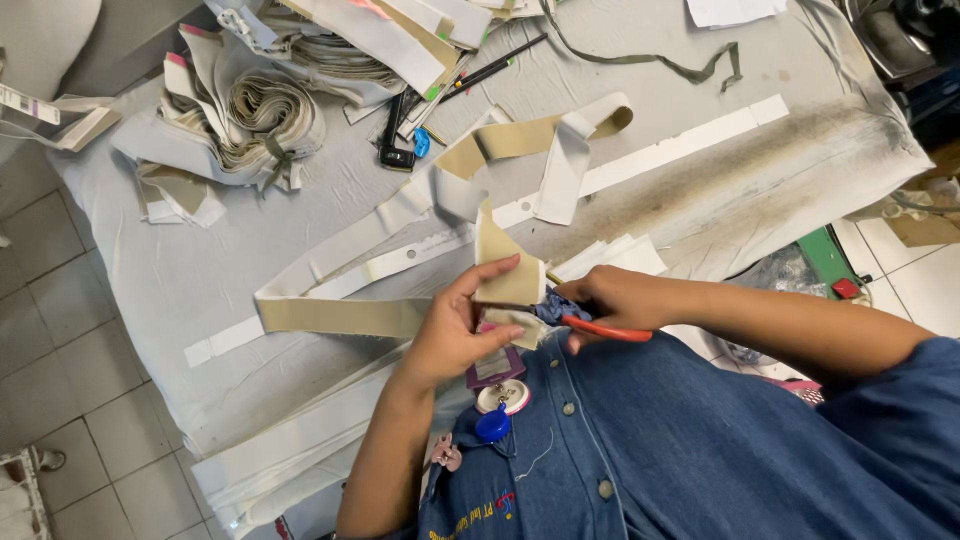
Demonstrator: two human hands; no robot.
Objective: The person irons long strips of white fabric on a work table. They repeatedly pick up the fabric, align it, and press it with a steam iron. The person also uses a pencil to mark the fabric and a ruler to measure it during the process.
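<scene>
- Left hand (450,335) is pinching a tan fabric strip (508,268) at twelve o'clock of it.
- Right hand (615,300) is clenching red-handled scissors (600,329), touching the strip at three o'clock.

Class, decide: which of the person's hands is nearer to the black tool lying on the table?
Left. The left hand, holding the tan fabric strip, lies below the black tool; the right hand, gripping red-handled scissors, is farther right.

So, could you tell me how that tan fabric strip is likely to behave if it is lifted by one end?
The tan fabric strip would probably flop: it bends and folds across the padded table. It looks thin, so likely light. Where the left hand pinches it, it creases, so it seems unlikely to spring back.
</scene>
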